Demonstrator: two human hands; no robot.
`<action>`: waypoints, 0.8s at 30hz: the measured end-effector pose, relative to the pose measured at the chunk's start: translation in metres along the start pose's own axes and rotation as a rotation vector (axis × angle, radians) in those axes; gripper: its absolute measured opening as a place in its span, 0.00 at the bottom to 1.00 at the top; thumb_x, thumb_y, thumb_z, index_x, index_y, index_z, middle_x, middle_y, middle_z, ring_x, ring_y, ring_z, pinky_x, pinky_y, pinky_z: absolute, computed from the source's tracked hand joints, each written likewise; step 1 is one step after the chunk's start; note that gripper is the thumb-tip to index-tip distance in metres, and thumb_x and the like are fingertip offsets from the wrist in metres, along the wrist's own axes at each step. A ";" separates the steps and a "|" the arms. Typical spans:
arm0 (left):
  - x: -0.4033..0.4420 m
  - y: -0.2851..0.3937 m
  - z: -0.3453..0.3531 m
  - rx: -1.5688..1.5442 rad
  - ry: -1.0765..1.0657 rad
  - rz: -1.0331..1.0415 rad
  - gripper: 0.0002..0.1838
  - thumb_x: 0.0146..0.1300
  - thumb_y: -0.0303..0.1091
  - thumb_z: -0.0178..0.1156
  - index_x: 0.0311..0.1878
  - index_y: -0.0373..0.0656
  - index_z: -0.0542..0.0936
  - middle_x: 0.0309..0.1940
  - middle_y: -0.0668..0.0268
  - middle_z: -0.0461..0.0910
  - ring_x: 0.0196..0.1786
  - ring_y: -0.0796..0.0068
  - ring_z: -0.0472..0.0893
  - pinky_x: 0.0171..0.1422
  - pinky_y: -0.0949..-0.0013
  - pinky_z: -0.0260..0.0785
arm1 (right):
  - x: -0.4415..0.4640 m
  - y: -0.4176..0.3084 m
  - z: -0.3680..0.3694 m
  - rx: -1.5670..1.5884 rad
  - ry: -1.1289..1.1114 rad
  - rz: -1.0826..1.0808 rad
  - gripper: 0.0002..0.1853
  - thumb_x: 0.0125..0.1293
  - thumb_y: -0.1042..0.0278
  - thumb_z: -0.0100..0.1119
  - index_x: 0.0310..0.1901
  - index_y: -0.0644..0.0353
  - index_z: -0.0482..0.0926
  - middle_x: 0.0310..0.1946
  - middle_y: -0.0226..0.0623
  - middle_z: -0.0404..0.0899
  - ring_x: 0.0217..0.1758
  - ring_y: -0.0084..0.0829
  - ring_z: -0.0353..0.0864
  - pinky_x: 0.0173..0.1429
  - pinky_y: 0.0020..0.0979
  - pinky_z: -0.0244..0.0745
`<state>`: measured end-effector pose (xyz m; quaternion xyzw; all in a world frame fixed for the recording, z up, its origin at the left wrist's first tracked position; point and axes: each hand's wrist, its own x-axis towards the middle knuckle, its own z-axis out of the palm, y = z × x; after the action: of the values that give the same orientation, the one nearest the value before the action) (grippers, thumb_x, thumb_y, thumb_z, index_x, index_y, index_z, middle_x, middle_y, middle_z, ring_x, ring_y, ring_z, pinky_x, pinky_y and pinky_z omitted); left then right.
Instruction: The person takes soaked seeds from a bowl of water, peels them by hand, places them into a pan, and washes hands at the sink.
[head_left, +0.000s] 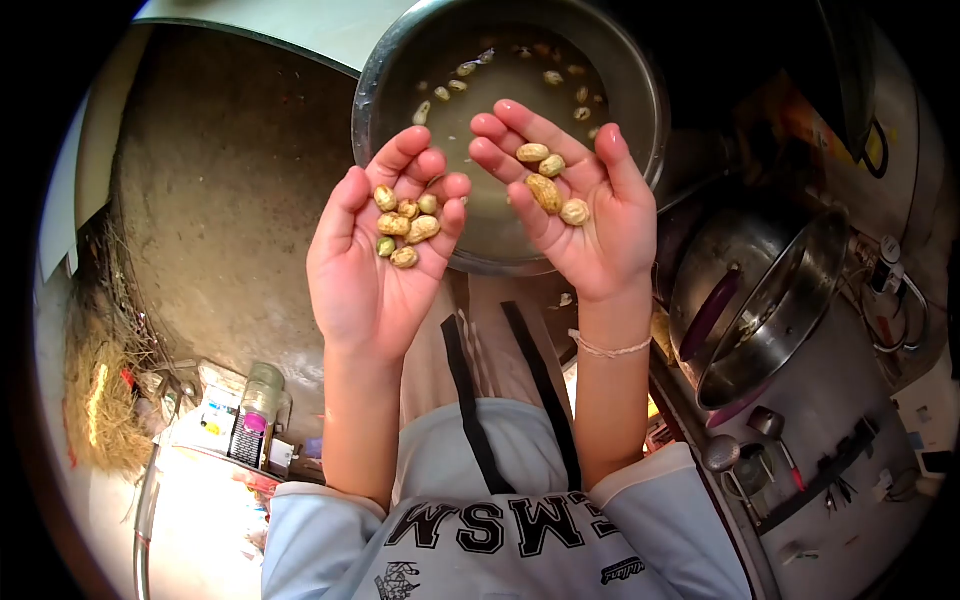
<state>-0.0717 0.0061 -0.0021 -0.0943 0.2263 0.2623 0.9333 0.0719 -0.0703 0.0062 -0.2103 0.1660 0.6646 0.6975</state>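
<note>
My left hand (pixel 372 280) is palm up with curled fingers, cupping several peanuts in their shells (pixel 394 224); one of them looks greenish. Palm up as well, my right hand (pixel 612 235) holds several more unshelled peanuts (pixel 544 194) on its palm and fingers. Both hands look wet and are held over the near part of a large metal basin (pixel 362 110). Cloudy water (pixel 500 130) fills the basin, and more peanuts (pixel 553 77) float in it, mostly towards its far side. The hands hide part of the basin's near side.
To the right, a metal pot (pixel 770 350) leans on its side near a ladle (pixel 766 424) and a skimmer (pixel 721 455). At lower left a grater (pixel 245 440) stands by a jar (pixel 263 390). A straw-like bundle (pixel 100 410) lies far left.
</note>
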 end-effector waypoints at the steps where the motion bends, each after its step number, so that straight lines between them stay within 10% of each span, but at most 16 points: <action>1: -0.001 0.000 0.003 -0.010 0.009 0.013 0.20 0.63 0.39 0.35 0.51 0.34 0.64 0.43 0.59 0.70 0.47 0.63 0.71 0.49 0.67 0.67 | -0.001 0.001 0.005 -0.062 0.078 -0.048 0.34 0.64 0.46 0.23 0.54 0.74 0.57 0.55 0.54 0.58 0.60 0.41 0.59 0.47 0.29 0.73; 5: -0.001 0.000 0.003 -0.074 -0.053 0.000 0.20 0.63 0.38 0.34 0.52 0.34 0.63 0.46 0.56 0.69 0.51 0.59 0.68 0.55 0.63 0.62 | -0.006 0.000 0.006 -0.042 0.147 -0.053 0.30 0.64 0.48 0.26 0.51 0.71 0.63 0.48 0.51 0.65 0.46 0.36 0.72 0.37 0.25 0.76; 8: 0.002 -0.002 -0.005 -0.118 -0.114 -0.016 0.21 0.63 0.39 0.34 0.53 0.34 0.62 0.47 0.56 0.68 0.51 0.59 0.68 0.57 0.62 0.61 | 0.005 -0.005 -0.029 0.181 -0.432 0.036 0.19 0.65 0.57 0.36 0.45 0.65 0.68 0.32 0.40 0.72 0.25 0.22 0.72 0.24 0.19 0.68; 11: 0.003 -0.005 0.000 -0.175 -0.087 -0.020 0.23 0.62 0.39 0.35 0.56 0.33 0.58 0.54 0.52 0.61 0.58 0.56 0.62 0.61 0.60 0.55 | 0.019 0.002 -0.025 -1.137 0.553 -0.256 0.11 0.59 0.76 0.40 0.43 0.62 0.69 0.15 0.25 0.66 0.18 0.11 0.60 0.21 0.14 0.54; 15: 0.003 -0.011 0.021 -0.128 -0.056 0.010 0.29 0.61 0.39 0.37 0.62 0.36 0.45 0.64 0.54 0.41 0.67 0.59 0.40 0.68 0.58 0.37 | 0.004 0.009 -0.003 -0.918 0.308 -0.397 0.10 0.58 0.77 0.43 0.42 0.62 0.72 0.19 0.26 0.69 0.21 0.11 0.62 0.25 0.14 0.57; 24: 0.000 -0.018 0.033 -0.014 -0.174 0.018 0.33 0.61 0.41 0.39 0.63 0.36 0.39 0.64 0.51 0.32 0.67 0.59 0.34 0.68 0.60 0.33 | -0.025 0.028 0.021 -1.562 0.255 -0.770 0.08 0.43 0.77 0.61 0.28 0.61 0.76 0.10 0.25 0.65 0.10 0.14 0.56 0.15 0.16 0.51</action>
<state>-0.0492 0.0008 0.0281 -0.0757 0.1434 0.2792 0.9464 0.0410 -0.0807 0.0348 -0.7413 -0.3419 0.2782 0.5062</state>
